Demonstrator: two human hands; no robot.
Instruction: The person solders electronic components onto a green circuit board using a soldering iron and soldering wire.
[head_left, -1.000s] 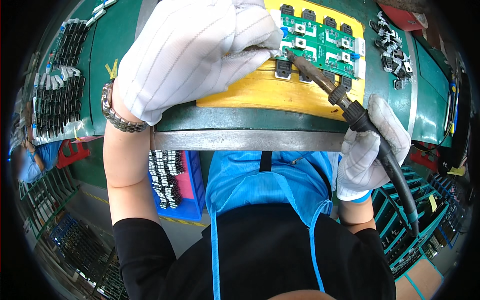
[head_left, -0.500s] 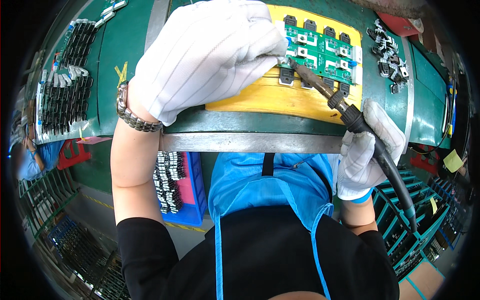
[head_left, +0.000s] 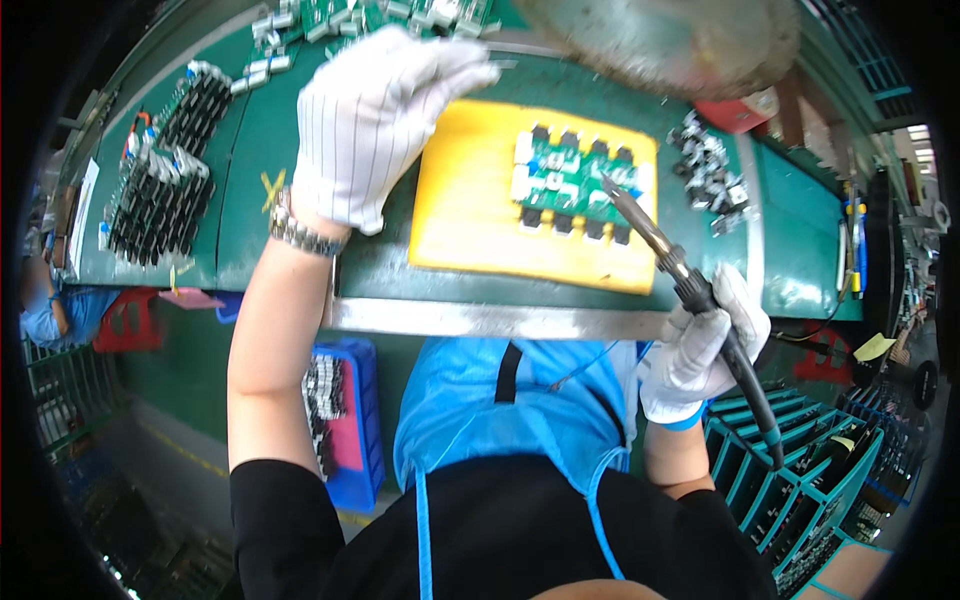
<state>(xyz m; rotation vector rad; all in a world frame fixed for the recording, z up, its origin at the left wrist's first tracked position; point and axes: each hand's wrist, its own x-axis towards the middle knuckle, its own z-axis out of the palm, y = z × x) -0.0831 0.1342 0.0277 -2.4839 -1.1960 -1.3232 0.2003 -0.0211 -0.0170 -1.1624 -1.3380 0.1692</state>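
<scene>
My right hand (head_left: 708,350), in a white glove, grips a soldering iron (head_left: 680,275) by its dark handle. The iron's tip points up and left, over a green circuit board (head_left: 575,178) with white connectors and small parts. Black components (head_left: 562,224) stick out along the board's near and far edges. The board lies on a yellow pad (head_left: 465,205). My left hand (head_left: 375,120), gloved, is raised beyond the pad's far left corner, apart from the board. Its fingers are pinched; a thin pale bit shows at their tips, too small to name.
Black components stand in rows (head_left: 160,205) on the left of the green bench. More boards (head_left: 350,18) lie at the far side. Loose black parts (head_left: 708,175) are heaped on the right. A blurred round object (head_left: 665,45) hangs overhead. Below stand a blue crate (head_left: 372,430) and a teal rack (head_left: 800,460).
My left hand has drawn back from the board, up and to the left. The iron remains in my right hand, its tip still over the board. The whole view has shifted.
</scene>
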